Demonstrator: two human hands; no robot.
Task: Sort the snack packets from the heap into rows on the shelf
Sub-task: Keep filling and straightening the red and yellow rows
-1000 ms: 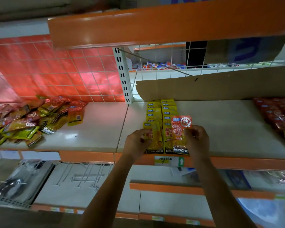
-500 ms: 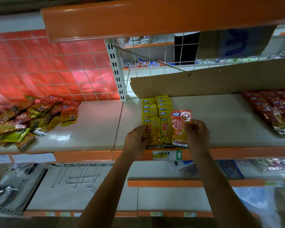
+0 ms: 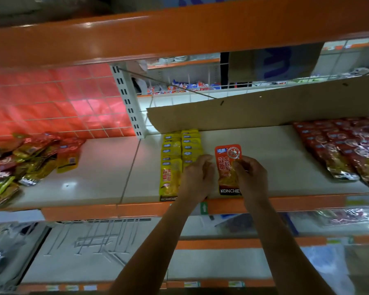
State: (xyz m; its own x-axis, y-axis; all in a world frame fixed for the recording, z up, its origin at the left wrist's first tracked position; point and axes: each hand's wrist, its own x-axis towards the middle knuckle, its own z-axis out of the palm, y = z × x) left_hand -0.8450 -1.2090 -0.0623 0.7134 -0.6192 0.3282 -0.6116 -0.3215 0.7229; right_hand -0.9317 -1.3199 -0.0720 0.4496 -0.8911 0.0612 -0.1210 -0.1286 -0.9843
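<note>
Orange foil sits between our thumb and fingers [image 3: 239, 165]: our right hand [image 3: 251, 179] pinches the orange packet [image 3: 228, 167] by its right edge, a little below the top corner, with the fingers curled and held close together. The packet runs lengthwise on the pale shelf [image 3: 102, 167], and its dark lower band sits at the shelf's front lip, just beside the heel of that hand. We cannot tell whether it lies quite flat or is lifted a little. Just left of the packet, our left hand [image 3: 197, 178] rests knuckles up on the front of the nearer row of yellow packets [image 3: 172, 167]. Its fingertips [image 3: 205, 161] are bent down and close together, near the orange packet's left edge. We cannot tell whether they grip anything beneath them. The second yellow row lies just beyond that hand's outer side, and both rows run away from our fingertips toward a cardboard sheet [image 3: 264, 111] standing at the back. Well off past our left hand, the heap [image 3: 19, 162] of mixed red, yellow and green packets lies on the neighbouring shelf section. Well off past our right hand, rows of red packets [image 3: 345, 150] lie overlapped. Under our left wrist a green arrow tag [image 3: 204, 208] shows on the orange front edge.
</note>
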